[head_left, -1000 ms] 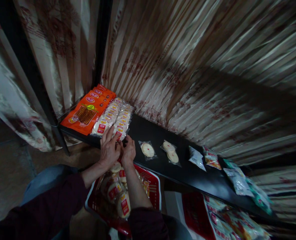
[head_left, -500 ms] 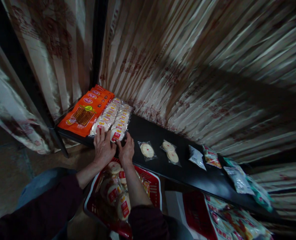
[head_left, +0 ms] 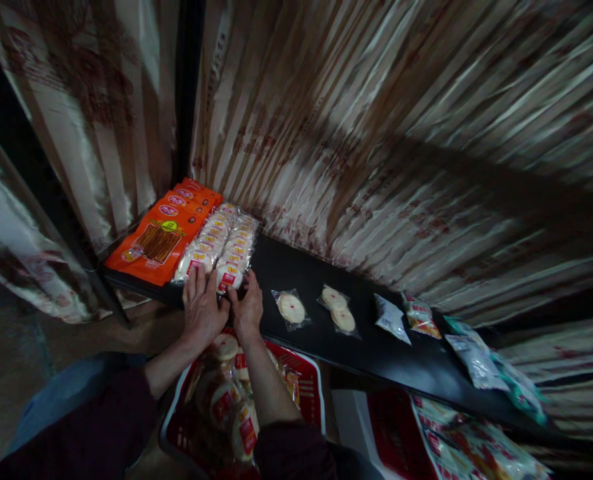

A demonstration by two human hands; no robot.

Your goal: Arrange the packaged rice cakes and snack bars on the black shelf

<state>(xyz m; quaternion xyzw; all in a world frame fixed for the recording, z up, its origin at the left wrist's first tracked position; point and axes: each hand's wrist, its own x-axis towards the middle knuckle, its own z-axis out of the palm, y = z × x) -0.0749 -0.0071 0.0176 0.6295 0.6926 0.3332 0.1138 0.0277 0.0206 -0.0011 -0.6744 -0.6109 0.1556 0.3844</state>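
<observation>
Two overlapping rows of clear-wrapped round white crackers with red labels stand on a black shelf (head_left: 296, 267). My left hand (head_left: 202, 310) lies with outstretched fingers on the front cracker pack (head_left: 196, 263) of the left row. My right hand (head_left: 247, 310) is at the front right corner of the front cracker pack (head_left: 229, 279) of the right row, thumb at the near edge and fingers along the side. Both thumbs are close together. Fingers on both hands are apart, neither closed around a pack. Under my forearms, a red basket (head_left: 317, 393) with a white rim contains more cracker packs.
Orange snack bags (head_left: 153, 243) overlap left of the crackers. Rightward along the shelf lie a single cracker pack (head_left: 291, 309), a cracker pair (head_left: 339, 310), a silvery packet (head_left: 391, 318) and several other packets. A second red container (head_left: 393, 427) holds bags below. Pleated curtain (head_left: 326, 133) hangs behind.
The view has shifted slightly, so the shelf appears a little lower and further left. Both hands stay at the front cracker packs, with the right fingers slightly repositioned along the side.
</observation>
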